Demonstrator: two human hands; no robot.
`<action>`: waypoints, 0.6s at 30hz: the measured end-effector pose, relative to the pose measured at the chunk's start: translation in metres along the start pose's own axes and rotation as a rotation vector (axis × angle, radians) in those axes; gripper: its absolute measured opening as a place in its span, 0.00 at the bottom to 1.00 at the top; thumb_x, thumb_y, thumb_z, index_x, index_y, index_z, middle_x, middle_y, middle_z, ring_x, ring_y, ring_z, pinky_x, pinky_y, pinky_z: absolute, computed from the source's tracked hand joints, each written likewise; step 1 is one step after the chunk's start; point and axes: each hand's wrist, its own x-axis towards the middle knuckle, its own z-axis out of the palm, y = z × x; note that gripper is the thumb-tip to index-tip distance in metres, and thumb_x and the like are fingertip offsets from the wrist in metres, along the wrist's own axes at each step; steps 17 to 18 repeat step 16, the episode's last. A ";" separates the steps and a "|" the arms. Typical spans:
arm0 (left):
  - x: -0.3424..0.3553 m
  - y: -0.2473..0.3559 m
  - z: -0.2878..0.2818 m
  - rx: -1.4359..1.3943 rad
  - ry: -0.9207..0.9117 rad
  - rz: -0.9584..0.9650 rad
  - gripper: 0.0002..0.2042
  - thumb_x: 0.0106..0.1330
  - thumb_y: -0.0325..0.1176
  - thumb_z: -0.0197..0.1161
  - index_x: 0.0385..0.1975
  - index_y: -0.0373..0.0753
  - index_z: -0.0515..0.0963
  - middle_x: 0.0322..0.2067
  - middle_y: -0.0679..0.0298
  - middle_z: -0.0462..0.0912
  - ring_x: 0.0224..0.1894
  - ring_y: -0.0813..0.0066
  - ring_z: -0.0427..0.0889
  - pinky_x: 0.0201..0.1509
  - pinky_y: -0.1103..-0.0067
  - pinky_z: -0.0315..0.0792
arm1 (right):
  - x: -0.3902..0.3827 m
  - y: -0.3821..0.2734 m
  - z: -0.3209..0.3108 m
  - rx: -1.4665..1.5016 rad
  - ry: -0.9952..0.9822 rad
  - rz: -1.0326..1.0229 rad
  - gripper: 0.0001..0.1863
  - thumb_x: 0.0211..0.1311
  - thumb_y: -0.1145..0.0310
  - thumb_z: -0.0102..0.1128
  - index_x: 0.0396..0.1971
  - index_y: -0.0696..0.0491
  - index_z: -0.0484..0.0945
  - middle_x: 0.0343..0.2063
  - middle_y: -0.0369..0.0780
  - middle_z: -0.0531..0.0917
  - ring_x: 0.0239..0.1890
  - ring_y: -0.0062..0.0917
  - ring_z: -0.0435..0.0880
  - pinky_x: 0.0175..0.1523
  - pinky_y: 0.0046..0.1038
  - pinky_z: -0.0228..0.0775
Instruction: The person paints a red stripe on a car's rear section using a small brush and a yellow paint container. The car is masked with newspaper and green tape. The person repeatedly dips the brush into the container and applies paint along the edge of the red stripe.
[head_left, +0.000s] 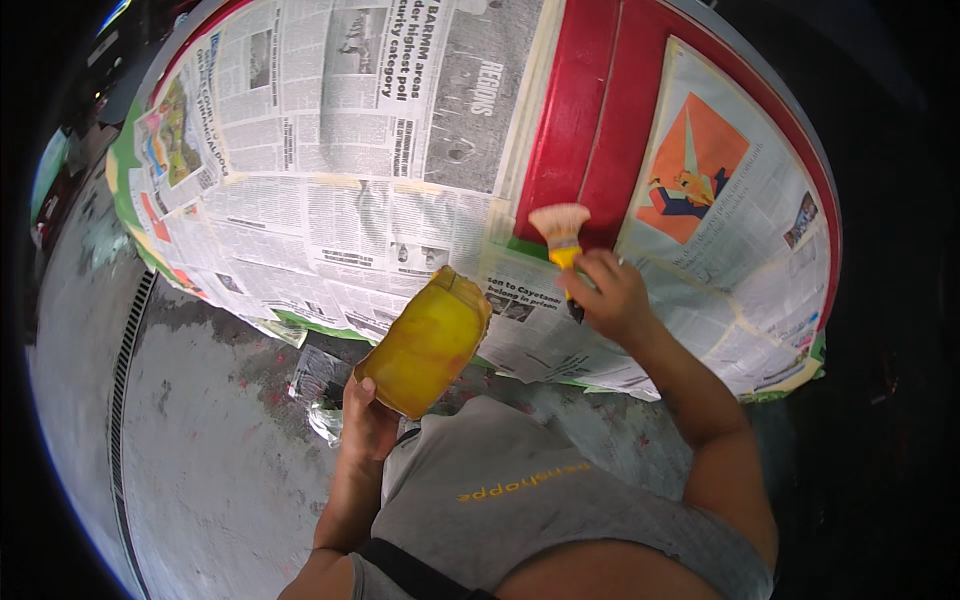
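Observation:
My right hand (pixel 615 300) is closed round the handle of a paintbrush (pixel 562 236) with pale bristles and a yellow-and-black grip. Its bristles point up and away, over the lower end of a glossy red panel strip (pixel 585 110); whether they touch it I cannot tell. Lower and to the left, my left hand (pixel 368 425) grips the near end of a shallow, open, yellow container (pixel 430 345) with a rough brownish rim. The container tilts with its yellow inside facing me; what is in it I cannot make out.
Taped newspaper sheets (pixel 370 130) cover the curved body on both sides of the red strip, with green edging (pixel 535 247) below it. On the stained grey floor (pixel 220 440) lies crumpled clear plastic (pixel 322 385). A slotted drain (pixel 125 370) runs along the left.

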 end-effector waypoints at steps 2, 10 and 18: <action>-0.009 0.001 0.003 0.019 0.033 -0.016 0.43 0.69 0.58 0.77 0.74 0.32 0.72 0.60 0.57 0.85 0.57 0.68 0.89 0.56 0.69 0.87 | -0.014 -0.013 0.005 0.093 0.004 0.030 0.21 0.51 0.75 0.88 0.45 0.55 0.86 0.44 0.45 0.88 0.44 0.43 0.89 0.43 0.38 0.84; -0.021 -0.018 0.023 0.117 0.006 -0.069 0.37 0.70 0.55 0.76 0.69 0.34 0.74 0.56 0.59 0.84 0.54 0.68 0.87 0.52 0.66 0.87 | -0.031 -0.031 -0.066 1.000 0.376 0.600 0.15 0.64 0.80 0.82 0.47 0.56 0.85 0.45 0.48 0.91 0.46 0.35 0.91 0.54 0.37 0.85; -0.019 -0.048 0.037 0.161 -0.027 -0.159 0.34 0.70 0.51 0.76 0.67 0.36 0.71 0.56 0.60 0.83 0.56 0.66 0.86 0.56 0.61 0.87 | -0.018 -0.050 -0.067 0.970 -0.214 0.362 0.17 0.73 0.68 0.79 0.57 0.47 0.84 0.47 0.39 0.93 0.50 0.42 0.94 0.58 0.39 0.87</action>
